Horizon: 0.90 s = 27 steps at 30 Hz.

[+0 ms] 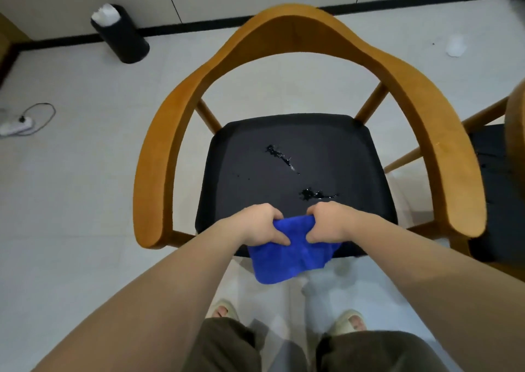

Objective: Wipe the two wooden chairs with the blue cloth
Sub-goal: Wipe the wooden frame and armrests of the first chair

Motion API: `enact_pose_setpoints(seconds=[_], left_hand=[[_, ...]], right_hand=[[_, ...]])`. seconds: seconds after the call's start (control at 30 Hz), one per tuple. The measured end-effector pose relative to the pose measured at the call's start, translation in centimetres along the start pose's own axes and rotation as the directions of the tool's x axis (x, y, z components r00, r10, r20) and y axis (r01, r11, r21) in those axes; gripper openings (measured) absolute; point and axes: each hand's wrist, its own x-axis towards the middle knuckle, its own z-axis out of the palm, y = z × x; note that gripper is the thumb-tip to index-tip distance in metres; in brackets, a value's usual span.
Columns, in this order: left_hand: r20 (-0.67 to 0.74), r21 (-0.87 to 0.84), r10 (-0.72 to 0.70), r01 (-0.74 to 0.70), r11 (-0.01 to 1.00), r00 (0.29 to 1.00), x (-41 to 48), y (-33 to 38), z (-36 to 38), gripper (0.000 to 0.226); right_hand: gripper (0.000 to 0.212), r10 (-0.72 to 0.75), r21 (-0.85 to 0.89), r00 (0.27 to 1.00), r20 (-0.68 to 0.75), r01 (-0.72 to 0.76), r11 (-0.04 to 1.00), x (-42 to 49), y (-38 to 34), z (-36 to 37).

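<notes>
The blue cloth [287,258] is held over the wooden chair [170,144] at its front seat edge, with the left hand [261,224] and right hand [332,224] both in a closed grip on it. Wiping is judged unstarted: the cloth must be pressed across the apparently wet spots [281,155] ahead.

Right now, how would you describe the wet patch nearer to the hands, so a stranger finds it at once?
Find the wooden chair in the middle and look at its black seat. The wet patch lies just beyond the right hand. It is short and blotchy; the other streak is longer and farther back.
</notes>
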Motion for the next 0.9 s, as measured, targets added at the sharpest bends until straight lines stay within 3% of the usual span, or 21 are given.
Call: enact_pose_setpoints(seconds=[0.2,0.37,0.57,0.8,0.9], left_hand=[[-0.344,0.119,0.04,0.002,0.993,0.938,4.3,-3.5,-1.0,0.021],[-0.414,0.14,0.031,0.03,0.99,0.91,6.8,-5.1,0.4,0.025],[-0.441,0.202,0.023,0.074,0.976,0.897,9.0,-6.9,1.1,0.036],[-0.578,0.283,0.067,0.123,0.951,0.813,7.4,-6.3,2.3,0.045],[-0.648,0.313,0.094,0.151,0.938,0.756,5.2,-5.6,2.2,0.044]], right_hand=[[0.029,-0.023,0.001,0.959,-0.282,0.024,1.0,5.5,-0.3,0.5],[0.033,-0.033,-0.042,0.943,-0.332,0.02,0.999,8.5,-0.1,1.2],[0.047,-0.19,-0.244,0.877,-0.441,0.087,0.966,11.6,-0.5,2.3],[0.055,-0.339,-0.393,0.786,-0.517,0.133,0.91,10.5,-1.9,3.3],[0.055,-0.37,-0.399,0.782,-0.502,0.171,0.901,8.9,-3.3,3.5]])
